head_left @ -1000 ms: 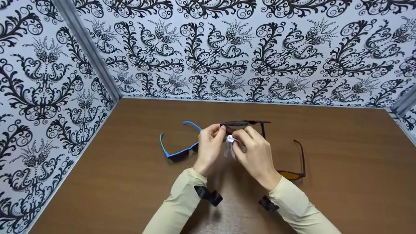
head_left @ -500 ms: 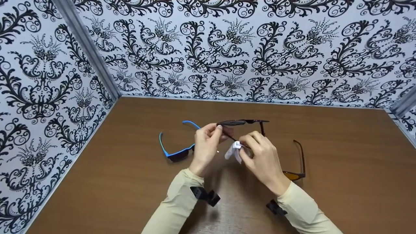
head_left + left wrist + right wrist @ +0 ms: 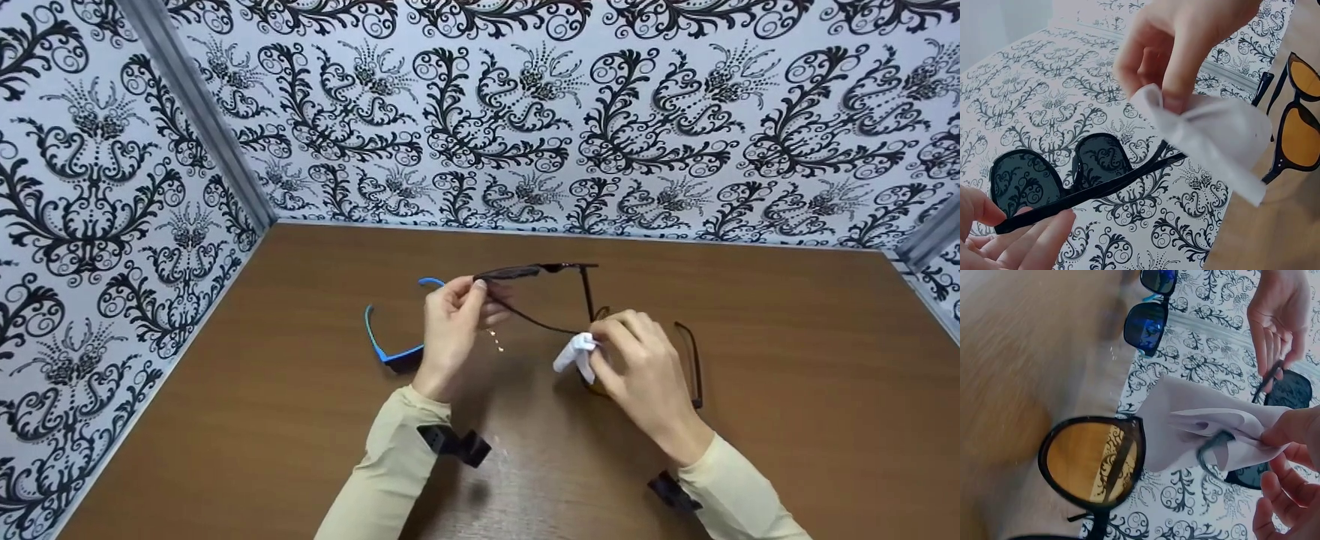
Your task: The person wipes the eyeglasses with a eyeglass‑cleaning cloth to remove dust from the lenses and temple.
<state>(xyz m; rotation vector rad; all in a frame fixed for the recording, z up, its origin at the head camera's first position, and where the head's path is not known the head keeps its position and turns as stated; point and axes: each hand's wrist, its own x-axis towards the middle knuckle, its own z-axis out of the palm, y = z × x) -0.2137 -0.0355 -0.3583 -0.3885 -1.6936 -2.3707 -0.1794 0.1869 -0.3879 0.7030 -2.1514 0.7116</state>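
Note:
My left hand [image 3: 452,330] pinches black sunglasses [image 3: 514,271] by a front corner, at the hinge, and holds them above the table. Their dark lenses [image 3: 1026,183] and unfolded temples show in the left wrist view. My right hand [image 3: 649,371] pinches a white cloth [image 3: 576,357] between thumb and fingers. The cloth is folded round one temple near its tip, so that end is hidden. In the right wrist view, a curved dark temple tip [image 3: 1207,450] shows at the folds of the cloth [image 3: 1168,396].
Blue-framed sunglasses [image 3: 403,355] lie on the wooden table [image 3: 285,420] at left, partly behind my left hand. Glasses with orange lenses [image 3: 1300,138] lie at right, largely covered by my right hand in the head view. Patterned walls [image 3: 510,135] stand at the back and left.
My right hand has slid the cloth along the temple, rightward and towards me, to near its tip. My left hand has shifted left with the black sunglasses, uncovering more of the temple.

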